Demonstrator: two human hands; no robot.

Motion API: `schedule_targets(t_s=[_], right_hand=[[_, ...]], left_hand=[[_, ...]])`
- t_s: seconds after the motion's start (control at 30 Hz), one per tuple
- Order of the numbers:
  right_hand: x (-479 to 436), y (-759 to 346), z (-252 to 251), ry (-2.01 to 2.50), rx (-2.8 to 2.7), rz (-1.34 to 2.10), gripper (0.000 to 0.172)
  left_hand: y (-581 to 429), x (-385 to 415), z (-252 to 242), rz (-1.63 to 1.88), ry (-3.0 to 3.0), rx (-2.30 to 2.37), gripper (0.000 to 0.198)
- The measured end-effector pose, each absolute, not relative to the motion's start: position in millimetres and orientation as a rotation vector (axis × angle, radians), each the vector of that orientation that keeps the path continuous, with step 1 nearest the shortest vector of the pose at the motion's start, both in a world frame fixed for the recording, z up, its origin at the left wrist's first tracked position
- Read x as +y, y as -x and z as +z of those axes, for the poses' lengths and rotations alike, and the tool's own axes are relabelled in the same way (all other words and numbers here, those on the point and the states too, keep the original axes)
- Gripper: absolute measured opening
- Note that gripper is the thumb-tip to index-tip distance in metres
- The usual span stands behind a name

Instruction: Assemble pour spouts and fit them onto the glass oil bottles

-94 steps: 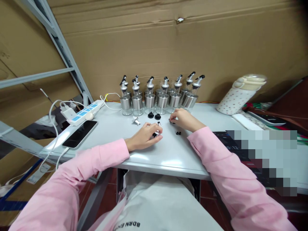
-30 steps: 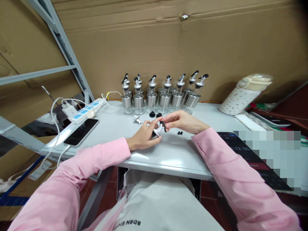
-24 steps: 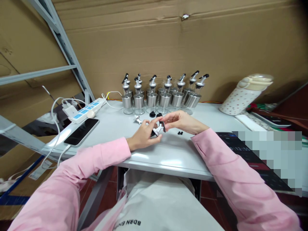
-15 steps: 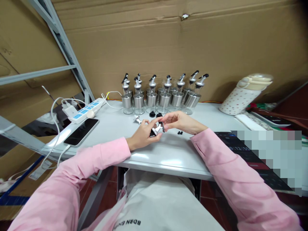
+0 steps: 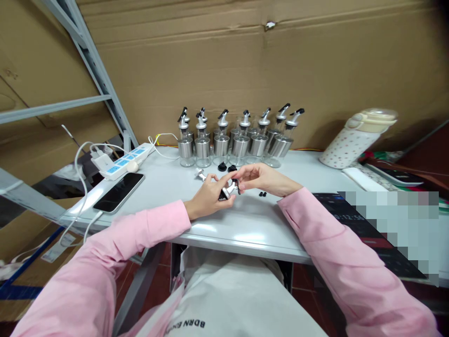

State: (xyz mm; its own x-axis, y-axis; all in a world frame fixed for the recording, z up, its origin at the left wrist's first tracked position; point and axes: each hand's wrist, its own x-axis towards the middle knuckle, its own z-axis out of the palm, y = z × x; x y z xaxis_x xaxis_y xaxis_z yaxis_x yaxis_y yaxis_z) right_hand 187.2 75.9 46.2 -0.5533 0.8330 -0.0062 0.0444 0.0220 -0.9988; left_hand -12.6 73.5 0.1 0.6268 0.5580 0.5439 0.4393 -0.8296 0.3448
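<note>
My left hand [image 5: 209, 196] is closed round a small silver pourer spout [image 5: 227, 190] just above the grey table [image 5: 168, 201]. My right hand [image 5: 261, 178] pinches a small black part [image 5: 238, 186] against that spout. Both hands meet at the table's middle. A loose silver spout [image 5: 200, 174] lies left of my fingers. Two black stoppers [image 5: 226, 167] sit behind them, and two tiny black bits [image 5: 262, 193] lie beside my right wrist.
Several steel-and-glass oil bottles [image 5: 238, 140] with pourer tops stand in a row at the back. A phone [image 5: 118, 192] and a white power strip [image 5: 121, 161] with cables lie at the left. A spotted flask [image 5: 354, 138] lies at the right. Cardboard forms the back wall.
My right hand came from the table to the left hand with a black part. Over the last second both hands stay together with only small finger movements.
</note>
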Motion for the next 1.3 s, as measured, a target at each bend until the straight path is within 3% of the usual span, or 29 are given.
schedule_targets(t_s=[0.67,1.3], right_hand=[[79.3,-190.0,40.6,0.878,-1.666,1.584,0.024],[79.2,-186.2,40.8,0.926,-1.706,1.562,0.029]], left_hand=[[12.4,74.5,-0.2,1.045,-2.693,0.779,0.052],[11.2,71.4,1.4,0.86,-2.636,0.962,0.052]])
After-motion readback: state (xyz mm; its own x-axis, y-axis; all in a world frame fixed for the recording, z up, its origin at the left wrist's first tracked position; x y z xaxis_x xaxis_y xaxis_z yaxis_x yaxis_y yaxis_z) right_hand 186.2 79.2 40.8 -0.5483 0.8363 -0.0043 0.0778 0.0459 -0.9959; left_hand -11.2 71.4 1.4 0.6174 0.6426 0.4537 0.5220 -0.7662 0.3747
